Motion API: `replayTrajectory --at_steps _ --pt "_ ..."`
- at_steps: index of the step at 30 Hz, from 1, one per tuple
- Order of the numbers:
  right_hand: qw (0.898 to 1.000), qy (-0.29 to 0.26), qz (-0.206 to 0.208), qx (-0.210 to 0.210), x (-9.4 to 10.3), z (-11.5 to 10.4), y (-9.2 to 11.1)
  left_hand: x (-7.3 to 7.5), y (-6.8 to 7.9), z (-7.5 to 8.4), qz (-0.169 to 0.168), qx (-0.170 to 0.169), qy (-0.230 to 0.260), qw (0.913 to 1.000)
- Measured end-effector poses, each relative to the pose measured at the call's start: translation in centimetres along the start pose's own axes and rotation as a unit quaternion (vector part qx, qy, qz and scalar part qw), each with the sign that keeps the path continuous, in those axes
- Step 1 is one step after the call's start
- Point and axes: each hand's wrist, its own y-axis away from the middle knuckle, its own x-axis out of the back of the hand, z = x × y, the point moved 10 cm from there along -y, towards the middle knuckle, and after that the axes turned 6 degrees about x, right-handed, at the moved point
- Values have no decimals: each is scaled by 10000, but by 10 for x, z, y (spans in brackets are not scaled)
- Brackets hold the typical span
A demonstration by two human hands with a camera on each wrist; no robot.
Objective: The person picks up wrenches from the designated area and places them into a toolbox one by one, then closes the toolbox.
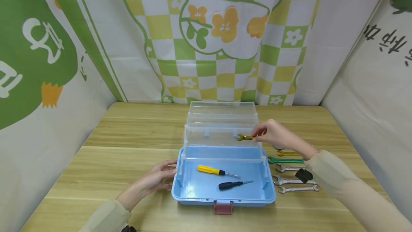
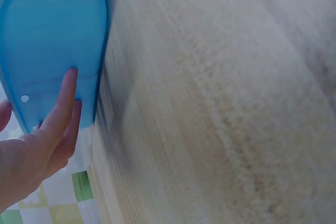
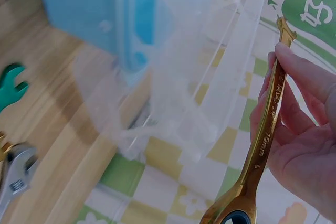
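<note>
Up over the hinged side of a blue toolbox [image 1: 190,192], my right hand [image 1: 273,134] pinches a gold wrench [image 1: 245,137] between thumb and fingers. Close up in the right wrist view, the wrench [image 3: 265,129] has an open end at the top and a ring end at the bottom. My left hand [image 1: 156,176] rests against the toolbox's left wall, fingers [image 2: 65,95] extended along its blue side. Inside the box lie a yellow-handled screwdriver [image 1: 208,169] and a smaller black-handled screwdriver [image 1: 229,185].
The toolbox's clear lid [image 1: 222,108] and trays are folded back behind it; a dark red latch [image 1: 223,208] hangs in front. Right of the box lie a green wrench [image 1: 284,160], another gold wrench [image 1: 285,153] and several silver wrenches [image 1: 297,189], partly under my right forearm. Printed curtains surround the wooden table [image 1: 112,174].
</note>
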Motion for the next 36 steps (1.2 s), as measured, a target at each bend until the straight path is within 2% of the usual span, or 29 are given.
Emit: replayTrajectory --at_steps 11,16,22,25,27,32,36 --pt "9979 -18 -48 646 -18 -30 -36 0 -1 1 20 -16 79 10000" --pt "9965 80 -88 829 -26 -37 -46 -1 -2 2 3 -23 63 10000" --pt "9918 3 -130 1273 -40 -41 -58 1 -1 0 30 3 47 10000" --pt "9923 -4 -220 1220 -47 -41 -63 1 -1 0 34 -2 40 10000" --pt "9946 21 -269 998 -50 -45 -65 1 -1 -1 40 -9 35 10000" --pt "9964 92 -293 786 -57 -45 -72 1 -1 0 35 -24 44 10000" --pt "9958 123 -309 852 -61 -48 -76 0 0 -1 24 -35 61 10000"
